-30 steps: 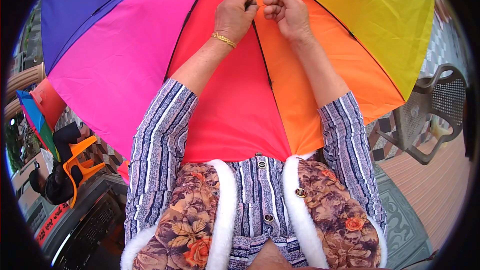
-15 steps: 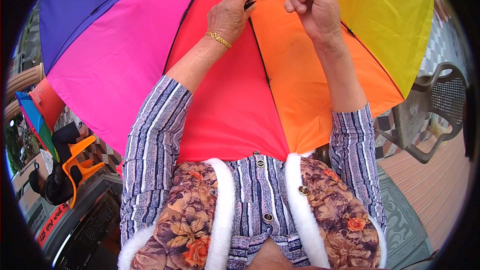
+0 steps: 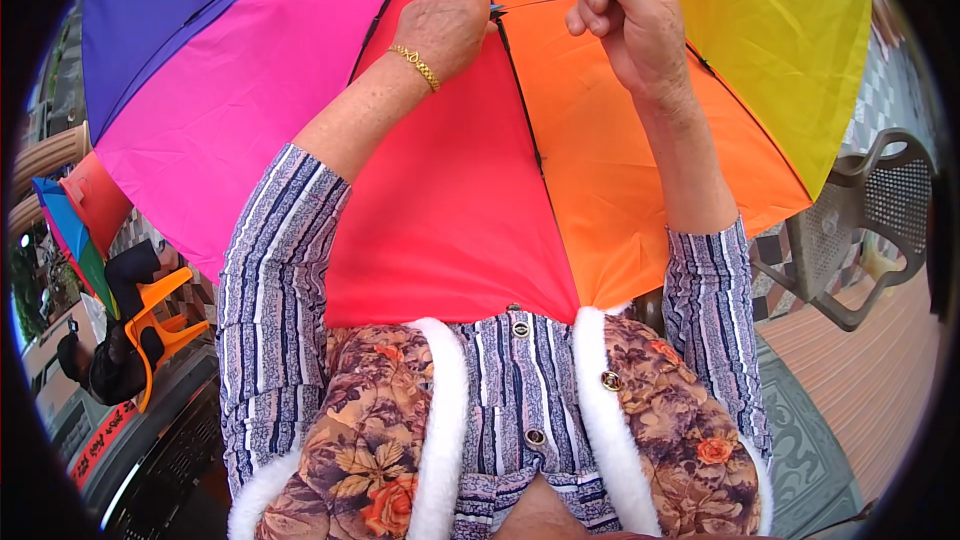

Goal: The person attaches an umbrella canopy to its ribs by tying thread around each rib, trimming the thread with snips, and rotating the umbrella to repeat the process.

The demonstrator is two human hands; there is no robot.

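Observation:
A multicoloured umbrella (image 3: 440, 210) is spread open in front of me, with its dark ribs showing. Over its red panel, my left hand (image 3: 445, 30) is closed around a small pointed dark tool that looks like thread snips (image 3: 497, 11); only the tips stick out past the fingers, beside a rib. A thin dark thread (image 3: 540, 2) stretches from near these tips to my right hand (image 3: 630, 15). The fingers of that hand are pinched together on the thread, above the orange panel.
A brown plastic chair (image 3: 870, 210) stands at the right. On the left, a person (image 3: 110, 360) in dark clothes sits on an orange chair (image 3: 170, 315), near another colourful umbrella (image 3: 80, 245) and a reddish bucket-like container (image 3: 97, 202).
My left hand has shifted slightly left and turned, with its elbow moving outward and less of the tool's tips showing. The right hand stays almost in place, still pinching the thread.

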